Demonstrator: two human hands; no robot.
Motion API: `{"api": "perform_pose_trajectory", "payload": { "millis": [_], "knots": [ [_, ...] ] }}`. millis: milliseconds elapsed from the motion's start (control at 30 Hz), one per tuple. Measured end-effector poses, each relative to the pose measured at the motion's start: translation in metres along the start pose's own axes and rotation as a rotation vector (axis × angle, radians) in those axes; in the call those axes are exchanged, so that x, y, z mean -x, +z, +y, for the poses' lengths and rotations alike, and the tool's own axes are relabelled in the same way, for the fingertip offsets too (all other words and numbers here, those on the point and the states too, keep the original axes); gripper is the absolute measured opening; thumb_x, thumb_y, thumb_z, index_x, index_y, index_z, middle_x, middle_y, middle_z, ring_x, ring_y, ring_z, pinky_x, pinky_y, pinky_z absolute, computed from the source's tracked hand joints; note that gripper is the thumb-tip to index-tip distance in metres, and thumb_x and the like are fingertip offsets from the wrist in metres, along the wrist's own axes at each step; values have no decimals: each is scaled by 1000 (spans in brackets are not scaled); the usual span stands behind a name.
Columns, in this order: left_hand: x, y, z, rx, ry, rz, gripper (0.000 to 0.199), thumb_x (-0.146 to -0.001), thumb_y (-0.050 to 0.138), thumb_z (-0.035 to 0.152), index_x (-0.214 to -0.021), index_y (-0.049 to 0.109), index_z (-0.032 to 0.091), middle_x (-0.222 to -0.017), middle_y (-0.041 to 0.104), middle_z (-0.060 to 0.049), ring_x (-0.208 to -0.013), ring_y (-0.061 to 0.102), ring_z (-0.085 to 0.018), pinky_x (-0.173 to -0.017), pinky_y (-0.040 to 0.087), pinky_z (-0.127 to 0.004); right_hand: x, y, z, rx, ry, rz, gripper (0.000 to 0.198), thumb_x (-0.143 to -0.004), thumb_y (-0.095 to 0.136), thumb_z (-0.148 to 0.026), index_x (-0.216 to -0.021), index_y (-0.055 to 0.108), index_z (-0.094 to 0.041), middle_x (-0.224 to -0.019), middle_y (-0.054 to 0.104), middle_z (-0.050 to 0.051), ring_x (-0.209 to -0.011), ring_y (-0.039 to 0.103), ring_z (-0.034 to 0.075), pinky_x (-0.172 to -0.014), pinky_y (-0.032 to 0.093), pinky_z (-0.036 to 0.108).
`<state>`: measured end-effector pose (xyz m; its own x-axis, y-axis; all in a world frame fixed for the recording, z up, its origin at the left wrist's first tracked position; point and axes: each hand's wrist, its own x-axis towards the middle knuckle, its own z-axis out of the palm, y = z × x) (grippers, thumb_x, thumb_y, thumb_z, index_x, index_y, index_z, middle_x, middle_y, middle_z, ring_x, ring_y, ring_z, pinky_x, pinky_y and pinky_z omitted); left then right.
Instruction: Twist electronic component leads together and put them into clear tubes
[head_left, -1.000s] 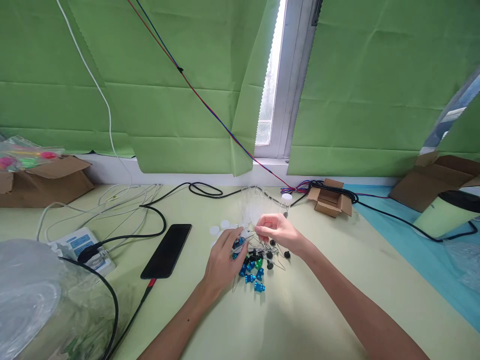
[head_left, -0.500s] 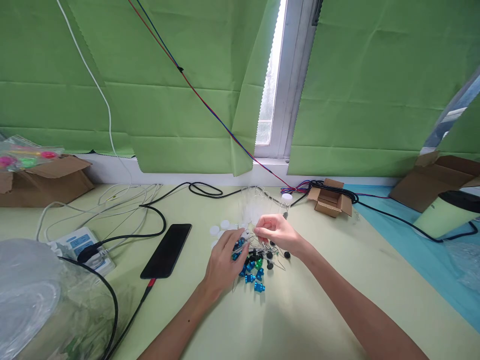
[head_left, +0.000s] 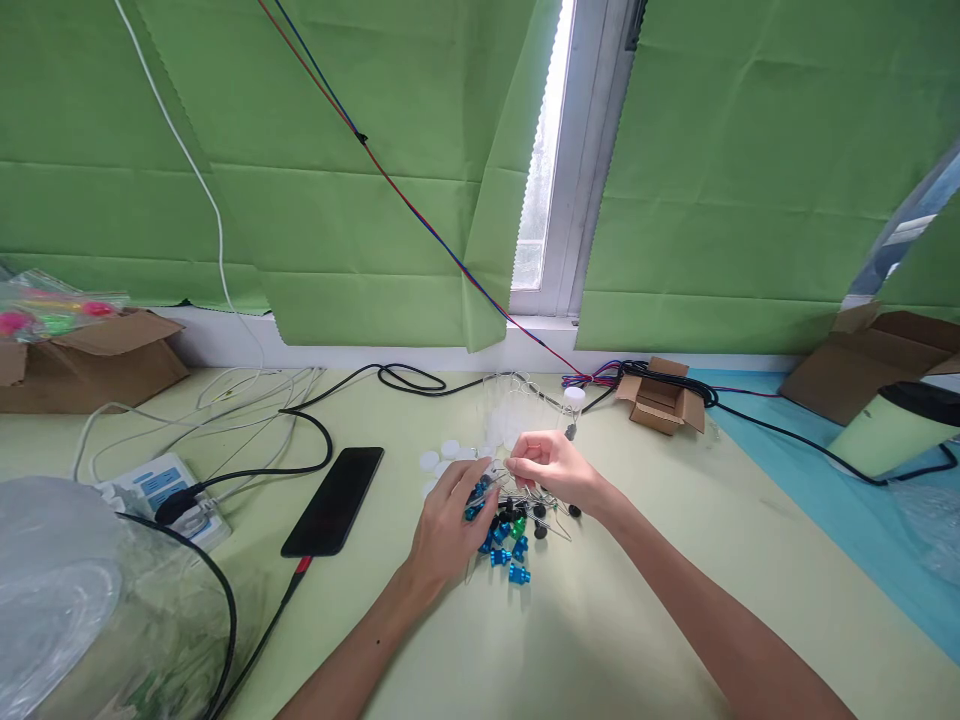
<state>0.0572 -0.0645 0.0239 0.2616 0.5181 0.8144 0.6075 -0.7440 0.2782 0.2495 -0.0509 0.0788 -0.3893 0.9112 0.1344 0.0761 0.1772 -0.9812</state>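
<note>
My left hand (head_left: 452, 515) is closed around a small clear plastic bottle (head_left: 489, 484), its outline partly hidden by the fingers. Close by on the right, my right hand (head_left: 553, 470) pinches its fingertips together at the bottle's mouth; what they hold is too small to make out. Beneath and between both hands lies a pile of small parts: blue metallic pieces (head_left: 519, 574), a green piece (head_left: 518, 527), black round knobs (head_left: 540, 532) and thin metal wires (head_left: 559, 522). White round caps (head_left: 429, 461) lie beyond my left hand.
Clear bottles (head_left: 517, 410) stand behind the hands, near a white-capped bottle (head_left: 574, 400). A phone (head_left: 334, 502) lies to the left, with a power strip (head_left: 169, 490) and cables. A small open carton (head_left: 661, 405) and a green cup (head_left: 892, 425) are on the right.
My right fingertips have shifted very slightly left, closer to the bottle's mouth. My left hand and the pile look unchanged.
</note>
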Motion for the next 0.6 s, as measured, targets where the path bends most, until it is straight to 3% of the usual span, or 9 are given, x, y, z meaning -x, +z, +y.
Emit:
{"api": "perform_pose_trajectory", "payload": {
  "millis": [600],
  "knots": [
    [-4, -3, 1, 23, -59, 1, 23, -90, 61, 23, -112, 61, 21, -97, 67, -7, -83, 67, -17, -73, 56, -28, 0, -8, -5, -37, 3, -25, 33, -85, 65, -47, -75, 65, -16, -69, 65, 3, -57, 52, 12, -58, 43, 27]
  ]
}}
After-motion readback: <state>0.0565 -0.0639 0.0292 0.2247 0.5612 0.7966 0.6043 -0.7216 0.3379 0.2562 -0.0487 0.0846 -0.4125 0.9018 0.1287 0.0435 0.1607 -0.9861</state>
